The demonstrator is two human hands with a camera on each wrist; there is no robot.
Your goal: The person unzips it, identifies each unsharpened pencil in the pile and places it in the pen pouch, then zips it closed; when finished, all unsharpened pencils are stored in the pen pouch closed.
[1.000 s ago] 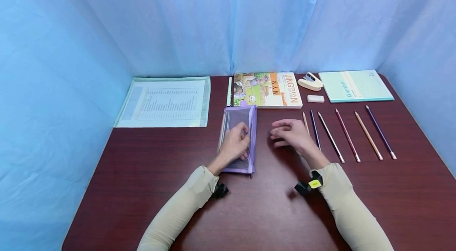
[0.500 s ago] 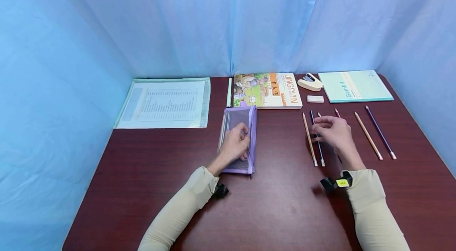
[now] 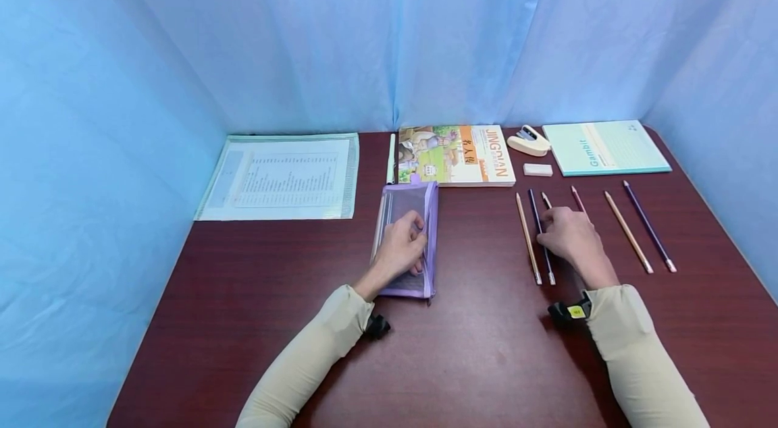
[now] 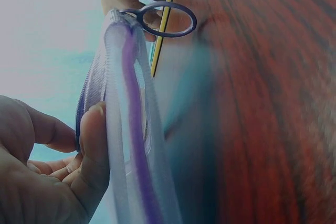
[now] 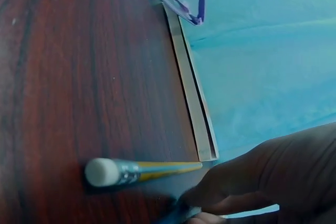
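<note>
My left hand [image 3: 401, 244] holds a purple mesh zip pencil pouch [image 3: 430, 232]. In the left wrist view its thumb and a finger pinch the zipper edge, and the pouch's mouth gapes; a purple pull ring [image 4: 194, 23] hangs at the far end. To the right, my right hand [image 3: 571, 235] bends down over the row of pencils, thumb and fingertips pinching the navy pencil [image 3: 549, 264]. A natural wood pencil [image 3: 529, 239] with a white eraser lies left of it. The hand covers most of the white-tipped pencil [image 3: 546, 200] and red pencil [image 3: 579, 198].
Farther right lie another wood pencil [image 3: 629, 232] and a purple pencil [image 3: 649, 225]. Along the back are a document folder [image 3: 276, 178], a pale pen [image 3: 391, 158], a book [image 3: 456, 154], a stapler [image 3: 529, 142], an eraser [image 3: 537, 169] and a notepad [image 3: 608, 148].
My right hand has moved right from beside the pouch to over the pencils, then lowered, its fingers closing in on the navy pencil. The left hand and pouch have stayed put.
</note>
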